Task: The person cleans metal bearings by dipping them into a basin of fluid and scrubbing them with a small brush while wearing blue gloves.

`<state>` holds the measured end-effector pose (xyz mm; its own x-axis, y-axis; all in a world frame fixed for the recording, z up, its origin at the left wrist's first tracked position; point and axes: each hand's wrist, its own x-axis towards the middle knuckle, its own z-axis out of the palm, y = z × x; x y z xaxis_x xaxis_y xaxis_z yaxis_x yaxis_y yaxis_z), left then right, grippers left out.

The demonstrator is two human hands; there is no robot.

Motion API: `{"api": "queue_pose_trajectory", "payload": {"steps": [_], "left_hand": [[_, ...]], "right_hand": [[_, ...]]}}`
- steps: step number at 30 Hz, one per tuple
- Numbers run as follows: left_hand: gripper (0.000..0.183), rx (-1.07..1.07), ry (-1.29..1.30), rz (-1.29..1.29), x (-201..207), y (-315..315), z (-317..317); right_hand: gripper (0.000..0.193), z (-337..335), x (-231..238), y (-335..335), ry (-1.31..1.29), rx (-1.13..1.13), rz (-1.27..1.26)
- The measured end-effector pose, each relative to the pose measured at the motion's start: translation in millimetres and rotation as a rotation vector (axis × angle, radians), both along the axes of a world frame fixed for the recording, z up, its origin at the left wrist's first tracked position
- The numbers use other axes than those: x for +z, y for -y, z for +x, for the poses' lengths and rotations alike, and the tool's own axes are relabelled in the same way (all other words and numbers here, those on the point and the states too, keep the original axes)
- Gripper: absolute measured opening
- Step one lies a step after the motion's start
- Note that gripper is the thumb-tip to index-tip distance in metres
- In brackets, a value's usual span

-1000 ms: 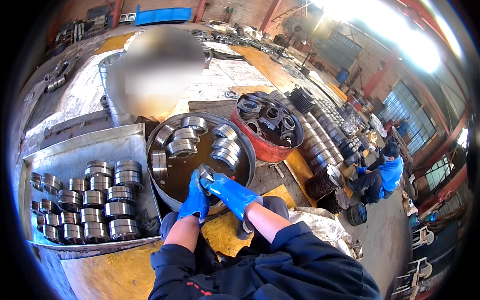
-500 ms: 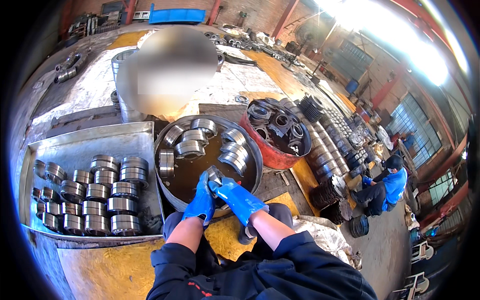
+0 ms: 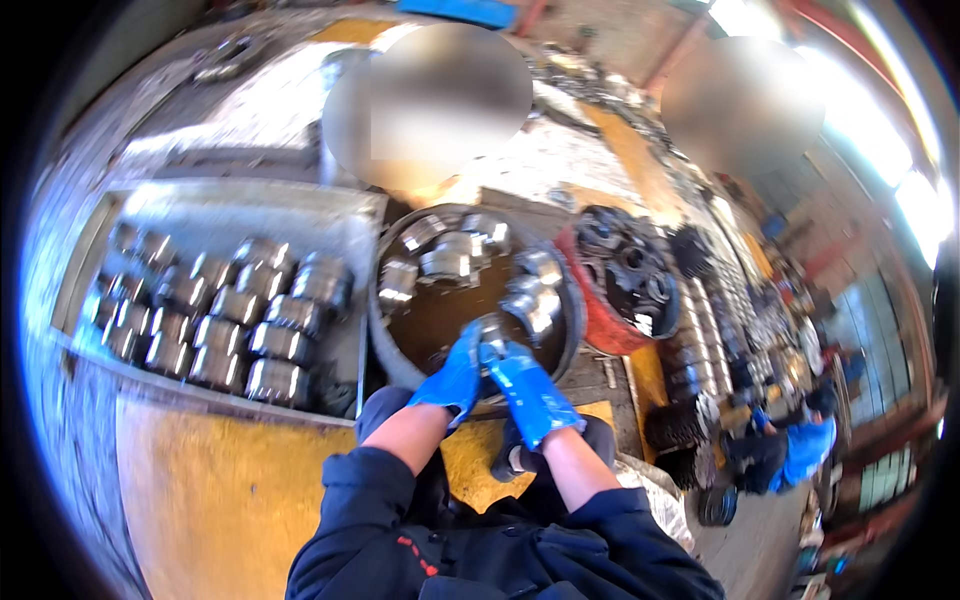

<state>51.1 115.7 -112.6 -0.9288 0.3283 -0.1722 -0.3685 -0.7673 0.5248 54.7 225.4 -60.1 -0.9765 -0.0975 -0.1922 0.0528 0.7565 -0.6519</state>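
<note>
**Shiny cylindrical steel ring [image 3: 491, 330] held at centre, straight ahead of you**

Your blue-gloved left hand [image 3: 461, 368] and blue-gloved right hand [image 3: 520, 380] meet at the ring, above the near part of a round, grey metal tub [image 3: 380, 325] of brown liquid [image 3: 430, 310]. Each grip is closed on the piece, left fingers along its left side, right ones over its near, right-hand edge; how firmly, you cannot tell from here. The ring sits between your hands and projects just beyond your fingertips, so neither hand is clearly nearer. Its visible length appears to point away from you, though blur leaves the true axis uncertain.

Past the grip, inside the tub, shiny steel rings lie in a far-left cluster [image 3: 450, 260] and a nearer right-hand group [image 3: 535, 295]. On your left-hand side, a rectangular grey metal tray [image 3: 240, 200] carries rows of polished steel rings [image 3: 280, 343]; beyond your right hand stands a round red tub [image 3: 600, 325] of dark metal parts [image 3: 628, 265].
</note>
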Motion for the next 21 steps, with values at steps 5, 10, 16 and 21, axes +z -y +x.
{"api": "queue_pose_trajectory", "payload": {"steps": [5, 10, 16, 21], "left_hand": [[0.048, -0.021, -0.048, 0.121, 49.6, 11.5, 17.7], [0.040, 0.016, 0.027, 0.141, 30.6, 2.0, 11.9], [0.044, -0.070, 0.164, 0.319, 30.2, 7.2, 15.5], [0.042, 0.001, 0.080, 0.214, 30.9, -2.3, 14.4]], "right_hand": [[0.049, 2.7, 17.0, -10.8, 0.049, -0.048, -0.068], [0.061, -8.8, -6.6, -25.7, 0.032, -0.091, 0.070], [0.068, 0.0, 2.7, -11.8, 0.077, -0.084, 0.124], [0.073, -15.7, -14.0, -41.1, 0.091, -0.072, 0.141]]}}
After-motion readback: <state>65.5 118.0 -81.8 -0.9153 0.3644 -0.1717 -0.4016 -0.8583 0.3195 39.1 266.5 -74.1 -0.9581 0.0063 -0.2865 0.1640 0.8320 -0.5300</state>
